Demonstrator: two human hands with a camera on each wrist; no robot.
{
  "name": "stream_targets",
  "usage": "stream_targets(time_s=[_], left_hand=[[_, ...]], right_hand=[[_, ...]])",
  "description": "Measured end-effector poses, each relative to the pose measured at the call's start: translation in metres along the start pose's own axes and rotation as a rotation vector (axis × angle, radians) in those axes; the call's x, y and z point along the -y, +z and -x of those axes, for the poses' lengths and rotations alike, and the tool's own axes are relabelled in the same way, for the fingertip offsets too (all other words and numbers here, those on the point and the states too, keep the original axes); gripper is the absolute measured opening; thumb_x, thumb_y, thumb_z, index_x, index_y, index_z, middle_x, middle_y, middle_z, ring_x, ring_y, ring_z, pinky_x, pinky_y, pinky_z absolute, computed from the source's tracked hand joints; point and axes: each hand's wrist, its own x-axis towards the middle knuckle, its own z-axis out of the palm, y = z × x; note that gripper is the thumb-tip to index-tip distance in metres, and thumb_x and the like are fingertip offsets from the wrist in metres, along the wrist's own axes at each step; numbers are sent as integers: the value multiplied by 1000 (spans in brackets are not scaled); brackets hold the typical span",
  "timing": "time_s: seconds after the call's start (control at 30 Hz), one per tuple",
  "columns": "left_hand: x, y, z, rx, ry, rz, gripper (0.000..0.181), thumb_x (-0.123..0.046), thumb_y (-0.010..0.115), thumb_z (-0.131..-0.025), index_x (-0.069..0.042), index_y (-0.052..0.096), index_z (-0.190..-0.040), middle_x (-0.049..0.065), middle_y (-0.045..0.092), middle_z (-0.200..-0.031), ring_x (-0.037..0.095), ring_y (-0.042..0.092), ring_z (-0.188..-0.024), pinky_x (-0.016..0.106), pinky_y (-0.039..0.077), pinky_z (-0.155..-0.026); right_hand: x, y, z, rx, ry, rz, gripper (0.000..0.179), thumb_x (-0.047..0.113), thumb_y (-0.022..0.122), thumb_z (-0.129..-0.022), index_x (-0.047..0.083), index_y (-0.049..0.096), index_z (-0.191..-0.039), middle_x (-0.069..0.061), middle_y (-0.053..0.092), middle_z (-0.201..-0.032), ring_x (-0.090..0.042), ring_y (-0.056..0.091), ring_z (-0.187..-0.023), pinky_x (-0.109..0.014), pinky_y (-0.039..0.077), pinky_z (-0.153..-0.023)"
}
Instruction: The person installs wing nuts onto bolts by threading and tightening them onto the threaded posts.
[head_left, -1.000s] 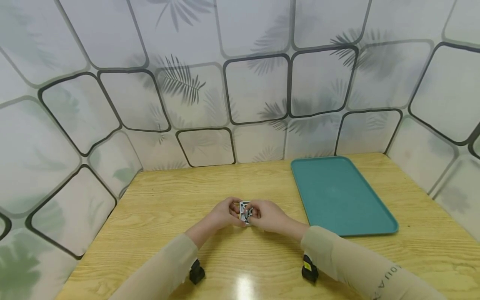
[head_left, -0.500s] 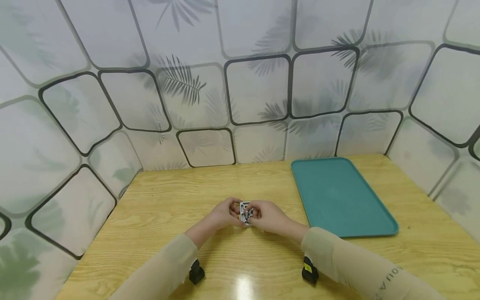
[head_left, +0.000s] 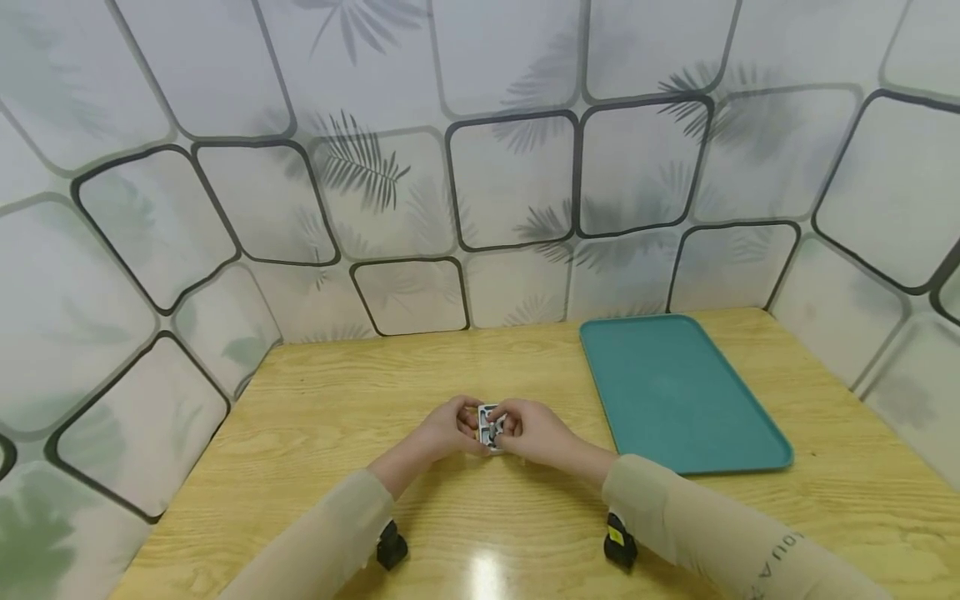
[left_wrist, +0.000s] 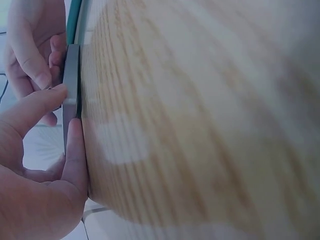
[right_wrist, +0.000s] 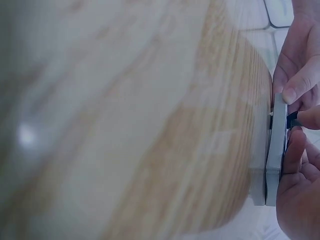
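A small flat grey plate [head_left: 490,427] with dark and orange bits on its top lies on the wooden table [head_left: 337,400], held from both sides. My left hand [head_left: 450,427] pinches its left edge, thumb on top. My right hand [head_left: 531,432] grips its right edge, fingertips over the top. The left wrist view shows the plate [left_wrist: 71,90] edge-on against the table with my left thumb [left_wrist: 35,107] on it. In the right wrist view the plate [right_wrist: 276,160] is edge-on and a small dark part [right_wrist: 293,119] is pinched by my right fingers [right_wrist: 300,150].
A teal tray [head_left: 678,392] lies on the table to the right of my hands. Patterned panels [head_left: 225,217] wall in the table at the back and both sides. A black wrist camera [head_left: 392,546] hangs under each sleeve.
Hardly anything differs; both hands stay on the plate in the same spot, with only slight finger shifts.
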Motion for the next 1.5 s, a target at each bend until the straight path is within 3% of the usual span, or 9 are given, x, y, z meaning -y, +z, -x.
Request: stream_targets(time_s=[0.23,0.43,0.53,0.7,0.8,0.93,1.07,1.3,1.5], left_hand=[[1,0,1,-17,15,0,76,7,88,-78,2,54,-147,11,62,-106,17,62,-91,26,52,-78],[0,1,3,-21,6,9,79,8,89,-77,2,54,-147,10,62,-106,17,61,-90,25,51,-77],[0,1,3,-23,4,20,80,9,89,-76,2,53,-147,10,61,-107,17,61,-91,25,50,-77],[1,3,3,-27,9,11,82,9,89,-76,3,53,-148,12,63,-108,18,63,-92,26,52,-80],[2,4,6,-33,16,11,85,9,89,-75,3,51,-151,14,65,-110,19,65,-94,28,55,-83],[2,-2,14,-35,45,-28,85,4,87,-80,2,46,-155,16,68,-114,20,68,-98,32,57,-87],[6,-14,29,-14,94,-115,77,-3,83,-88,2,45,-155,16,68,-117,23,69,-101,37,60,-86],[17,-36,59,-15,207,-388,51,-6,81,-91,2,63,-138,10,72,-109,26,72,-100,39,61,-83],[15,-41,77,-151,215,-694,37,-11,84,-90,-7,72,-125,6,74,-109,23,72,-97,43,61,-85]], right_hand=[[-3,-2,0,-15,19,-127,30,-1,68,-95,-4,69,-125,-5,65,-86,-9,52,-69,-21,46,-62],[-9,-3,3,-59,86,-390,35,2,63,-101,-12,62,-134,-19,71,-103,-7,65,-79,-25,60,-74],[-11,-3,4,-86,125,-509,38,2,62,-101,-16,59,-135,-24,72,-112,-7,68,-85,-24,61,-79],[-13,-5,9,-96,176,-630,42,1,59,-100,-22,55,-135,-12,73,-101,-4,67,-80,-19,59,-76],[-12,-9,14,-100,199,-641,43,3,58,-99,-22,55,-134,-6,73,-99,-4,66,-78,-18,58,-75],[-10,-18,21,-97,180,-547,42,6,57,-101,-21,57,-133,-20,74,-108,-7,69,-83,-23,60,-78],[-10,-31,33,-59,105,-332,38,7,57,-105,-18,59,-133,-31,69,-120,-21,72,-97,-34,62,-87],[-5,-48,61,-83,106,68,29,14,58,-108,-2,68,-130,-15,70,-123,-28,67,-111,-44,56,-93],[-4,-63,78,-129,78,389,27,15,57,-109,1,68,-130,-13,69,-126,-32,68,-116,-51,56,-98]])
